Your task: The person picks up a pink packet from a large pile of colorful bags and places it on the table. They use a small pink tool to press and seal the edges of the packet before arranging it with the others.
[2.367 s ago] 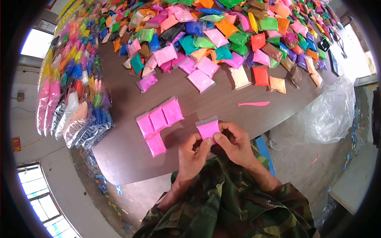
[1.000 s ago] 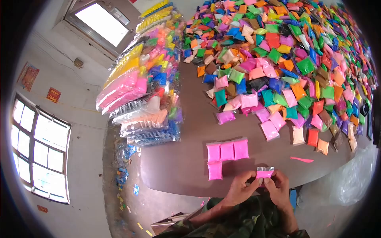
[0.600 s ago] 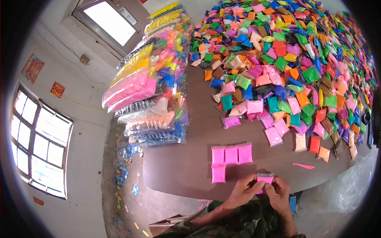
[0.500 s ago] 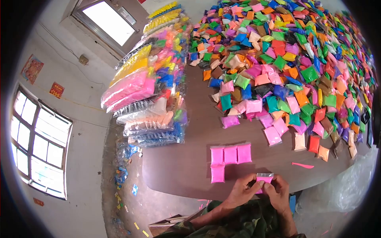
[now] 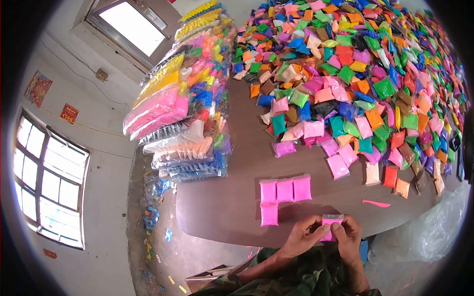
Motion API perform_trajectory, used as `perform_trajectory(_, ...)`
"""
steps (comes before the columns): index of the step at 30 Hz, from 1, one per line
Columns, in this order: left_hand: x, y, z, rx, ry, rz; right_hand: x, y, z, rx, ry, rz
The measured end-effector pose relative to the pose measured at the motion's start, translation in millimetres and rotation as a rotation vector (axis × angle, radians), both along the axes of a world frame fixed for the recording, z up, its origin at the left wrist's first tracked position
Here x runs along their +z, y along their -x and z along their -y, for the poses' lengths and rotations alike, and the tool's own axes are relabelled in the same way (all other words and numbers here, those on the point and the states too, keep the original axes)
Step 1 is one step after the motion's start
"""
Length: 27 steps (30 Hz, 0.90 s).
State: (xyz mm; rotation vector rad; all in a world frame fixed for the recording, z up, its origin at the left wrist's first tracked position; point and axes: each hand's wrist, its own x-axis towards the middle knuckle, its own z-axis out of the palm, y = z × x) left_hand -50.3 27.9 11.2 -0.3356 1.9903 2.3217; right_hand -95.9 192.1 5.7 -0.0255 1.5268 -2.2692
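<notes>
Fingers (image 5: 313, 222) of the left hand (image 5: 298, 240) and right hand (image 5: 349, 240) pinch a pink packet (image 5: 332, 222) by the near edge of the tabletop (image 5: 217, 212); four matching packets (image 5: 285, 190) lie left, a pink knife (image 5: 376, 203) right, a colorful heap (image 5: 345, 74) beyond.

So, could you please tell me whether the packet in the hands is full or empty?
Filled: pink shows through the packet below its clear top strip, between left hand and right hand.
</notes>
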Motion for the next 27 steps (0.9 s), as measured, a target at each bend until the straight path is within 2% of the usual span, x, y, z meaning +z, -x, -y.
perform_trajectory(6,7.2,3.2,2.1,-0.012,0.086,-0.071,7.9,1.6,1.0,-0.014,-0.098,-0.051)
perform_trajectory(10,0.5,-0.4,-0.6,-0.025,0.164,-0.056,2.4,-0.4,0.4,-0.041,-0.07,-0.075)
perform_trajectory(13,12.4,5.4,-9.8,0.078,0.06,-0.029,-0.4,-1.3,0.6,-0.06,-0.077,-0.069)
perform_trajectory(22,4.5,2.6,-0.3,0.032,0.063,-0.056,8.5,-1.0,2.9,-0.069,-0.088,-0.046)
perform_trajectory(25,5.0,1.2,-1.3,0.007,0.205,0.001,-3.4,-3.3,3.0,-0.109,-0.049,-0.048)
perform_trajectory(27,22.8,4.8,-3.5,0.05,0.208,0.024,3.6,-3.8,-1.4,-0.117,-0.086,-0.048)
